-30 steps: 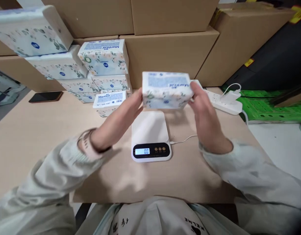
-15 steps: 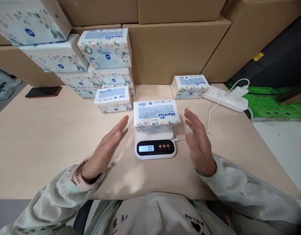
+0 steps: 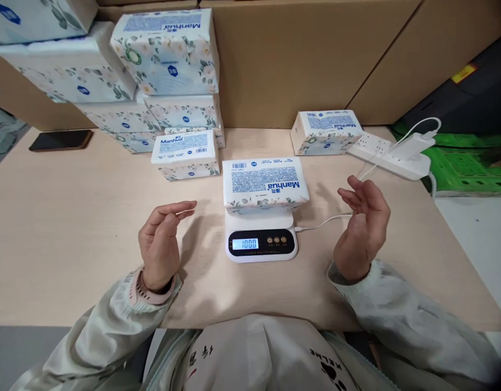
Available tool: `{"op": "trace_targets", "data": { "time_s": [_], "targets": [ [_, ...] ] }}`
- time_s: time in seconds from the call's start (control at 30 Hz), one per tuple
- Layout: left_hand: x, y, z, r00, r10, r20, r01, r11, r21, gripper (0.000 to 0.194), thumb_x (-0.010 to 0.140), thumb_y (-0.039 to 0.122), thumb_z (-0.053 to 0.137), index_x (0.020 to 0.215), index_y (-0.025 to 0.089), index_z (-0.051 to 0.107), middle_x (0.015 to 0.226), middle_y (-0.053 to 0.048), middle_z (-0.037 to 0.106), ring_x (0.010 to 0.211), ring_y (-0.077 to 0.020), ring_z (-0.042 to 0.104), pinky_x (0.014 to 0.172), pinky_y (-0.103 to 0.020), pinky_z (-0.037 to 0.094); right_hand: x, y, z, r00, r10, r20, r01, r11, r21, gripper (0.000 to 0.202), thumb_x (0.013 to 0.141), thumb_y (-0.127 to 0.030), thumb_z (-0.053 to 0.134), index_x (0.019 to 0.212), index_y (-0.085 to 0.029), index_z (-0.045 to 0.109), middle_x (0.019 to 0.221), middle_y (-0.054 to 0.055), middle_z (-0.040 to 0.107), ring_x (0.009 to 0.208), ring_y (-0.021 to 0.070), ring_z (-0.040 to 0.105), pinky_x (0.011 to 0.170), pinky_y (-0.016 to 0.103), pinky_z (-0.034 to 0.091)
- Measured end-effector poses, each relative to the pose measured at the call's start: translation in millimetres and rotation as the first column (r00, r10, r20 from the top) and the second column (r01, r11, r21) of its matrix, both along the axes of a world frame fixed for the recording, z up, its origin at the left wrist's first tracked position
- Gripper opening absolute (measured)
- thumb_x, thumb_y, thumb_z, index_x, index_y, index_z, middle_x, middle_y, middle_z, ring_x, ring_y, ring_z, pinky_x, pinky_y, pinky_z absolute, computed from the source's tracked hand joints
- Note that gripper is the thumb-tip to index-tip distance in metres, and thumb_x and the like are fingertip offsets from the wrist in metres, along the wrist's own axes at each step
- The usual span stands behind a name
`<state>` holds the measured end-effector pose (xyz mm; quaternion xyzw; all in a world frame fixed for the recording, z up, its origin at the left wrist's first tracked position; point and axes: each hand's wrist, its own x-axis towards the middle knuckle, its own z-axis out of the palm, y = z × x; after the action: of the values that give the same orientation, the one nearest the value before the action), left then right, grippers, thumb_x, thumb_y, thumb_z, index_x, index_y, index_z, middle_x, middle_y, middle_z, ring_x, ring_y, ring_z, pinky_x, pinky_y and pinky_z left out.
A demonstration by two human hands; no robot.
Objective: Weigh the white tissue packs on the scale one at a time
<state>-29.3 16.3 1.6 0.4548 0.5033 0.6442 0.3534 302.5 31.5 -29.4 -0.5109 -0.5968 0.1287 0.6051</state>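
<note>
The pack [image 3: 264,184] sits on the scale [image 3: 258,221], covering the rear of its plate and leaving the front panel in view, so setting it there looks finished. The display [image 3: 245,244] is lit and reads 100.0; the unit is too small to make out, and one picture cannot tell whether the figure has settled. Both hands have let go: the left hand [image 3: 163,244] is raised to the left of the scale, fingers loosely bent and holding nothing, and the right hand [image 3: 360,228] is likewise empty on the other side, near the white cable [image 3: 324,220] plugged into the scale. Neither touches the pack, so it appears to rest on the plate unaided. Other packs remain off the scale: one [image 3: 185,155] stands on the worktop [image 3: 91,233] behind it to the left, in front of the stack [image 3: 164,65], and another [image 3: 326,133] lies to the right, beside the power strip [image 3: 413,157]. Which of these were weighed cannot be told. A phone [image 3: 61,140] lies at far left; cartons [image 3: 283,65] stand behind.
</note>
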Motion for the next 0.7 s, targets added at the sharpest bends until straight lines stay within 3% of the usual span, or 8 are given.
{"op": "trace_targets", "data": {
  "time_s": [0.23,0.7],
  "targets": [
    [0.8,0.8,-0.6,1.000,0.015,0.002,-0.015,1.000,0.006,0.019,0.096,0.036,0.071,0.094,0.019,0.079,0.097,-0.008,0.080,0.097,-0.0237,0.078,0.096,-0.038,0.063,1.0,-0.5,-2.1,0.996,-0.061,0.066,0.066,0.995,-0.070,0.056,0.108,-0.055,0.034,0.163,-0.045,0.039,0.161,0.007,0.057,0.140,0.0395,0.063,0.116,0.073,0.050],
    [2.1,1.1,0.3,0.999,-0.009,0.032,0.009,1.000,0.014,0.019,0.096,0.034,0.072,0.093,0.018,0.083,0.091,-0.007,0.081,0.090,-0.0209,0.077,0.089,-0.033,0.061,-1.9,-2.7,0.7,0.999,0.026,-0.025,-0.027,0.998,-0.049,0.049,0.107,-0.048,0.047,0.156,-0.044,0.052,0.154,0.007,0.063,0.135,0.0389,0.067,0.118,0.064,0.051]
  ]
}}
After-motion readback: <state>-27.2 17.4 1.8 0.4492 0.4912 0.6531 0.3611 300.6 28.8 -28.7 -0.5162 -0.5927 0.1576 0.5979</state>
